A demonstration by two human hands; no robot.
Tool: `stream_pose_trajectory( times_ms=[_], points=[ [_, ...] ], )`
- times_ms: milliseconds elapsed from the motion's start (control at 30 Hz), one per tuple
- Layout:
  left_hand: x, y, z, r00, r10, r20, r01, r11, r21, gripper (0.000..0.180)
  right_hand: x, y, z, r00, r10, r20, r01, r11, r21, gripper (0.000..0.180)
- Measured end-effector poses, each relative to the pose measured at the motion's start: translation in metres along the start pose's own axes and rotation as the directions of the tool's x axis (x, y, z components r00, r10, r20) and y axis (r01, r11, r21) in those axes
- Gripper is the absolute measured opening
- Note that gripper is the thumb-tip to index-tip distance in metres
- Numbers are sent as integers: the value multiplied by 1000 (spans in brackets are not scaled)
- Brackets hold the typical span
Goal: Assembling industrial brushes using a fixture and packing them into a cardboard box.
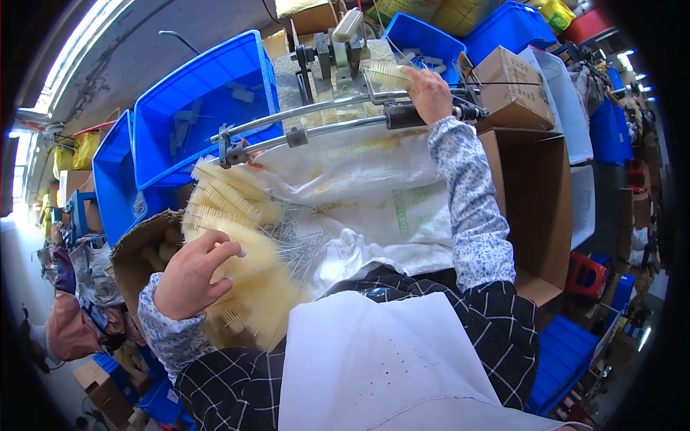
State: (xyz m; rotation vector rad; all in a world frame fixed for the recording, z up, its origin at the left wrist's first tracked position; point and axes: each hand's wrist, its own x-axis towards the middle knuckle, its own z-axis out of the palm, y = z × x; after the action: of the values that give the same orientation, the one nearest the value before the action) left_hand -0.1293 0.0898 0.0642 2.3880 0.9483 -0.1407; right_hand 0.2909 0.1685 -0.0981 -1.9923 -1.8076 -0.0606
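Observation:
At the left of my lap lies a heap of cream bristle brushes [248,276] with thin twisted-wire stems [295,244] pointing toward the middle. My left hand [195,274] hovers at the heap's left side, its fingers bent and apart, with nothing visibly held. Ahead, my right hand [431,95] is closed on the end of a single bristle brush [388,75]. That brush lies across the metal machine [345,61], just above its steel rods [316,133]. My fingers hide the brush's right end.
White sacking [359,187] covers my lap under the rods. Blue bins [208,108] stand at the left, another blue bin [424,43] behind the machine. A cardboard box [532,208] gapes open beside my right arm; a torn carton [140,244] sits beyond my left hand.

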Motion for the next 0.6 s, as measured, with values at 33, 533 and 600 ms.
stream_pose_trajectory(
  times_ms=[33,533,600],
  points=[
    [-1,0,-2,1000,-17,0,17,989,-149,34,5,0,5,998,-66,-12,63,984,-164,38],
    [12,-12,-7,967,150,-205,-237,826,-512,33,24,6,27,997,-78,16,80,981,-179,30],
    [15,-11,-8,970,164,-182,-234,840,-490,33,24,11,32,998,-67,1,66,985,-161,30]
  ],
)
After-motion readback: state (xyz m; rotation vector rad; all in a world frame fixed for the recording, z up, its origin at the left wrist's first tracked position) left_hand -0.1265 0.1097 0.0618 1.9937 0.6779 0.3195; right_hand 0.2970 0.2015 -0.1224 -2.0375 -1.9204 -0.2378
